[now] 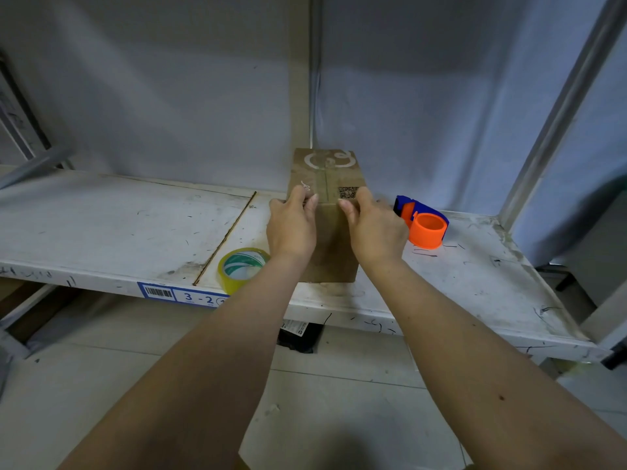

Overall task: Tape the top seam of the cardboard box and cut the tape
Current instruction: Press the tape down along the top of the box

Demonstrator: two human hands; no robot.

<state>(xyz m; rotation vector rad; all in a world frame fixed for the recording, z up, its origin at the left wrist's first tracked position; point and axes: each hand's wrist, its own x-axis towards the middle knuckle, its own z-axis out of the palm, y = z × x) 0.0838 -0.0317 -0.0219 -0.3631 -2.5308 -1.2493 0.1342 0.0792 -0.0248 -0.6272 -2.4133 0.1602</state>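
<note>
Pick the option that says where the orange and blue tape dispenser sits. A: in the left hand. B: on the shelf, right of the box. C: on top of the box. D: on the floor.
B: the tape dispenser rests on the shelf just right of the cardboard box, beside the right hand, which grips the box, not the tool.

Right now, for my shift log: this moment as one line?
brown cardboard box on white shelf | both hands at near top edge | yellow-green tape roll untouched | orange-blue tape dispenser idle
</note>
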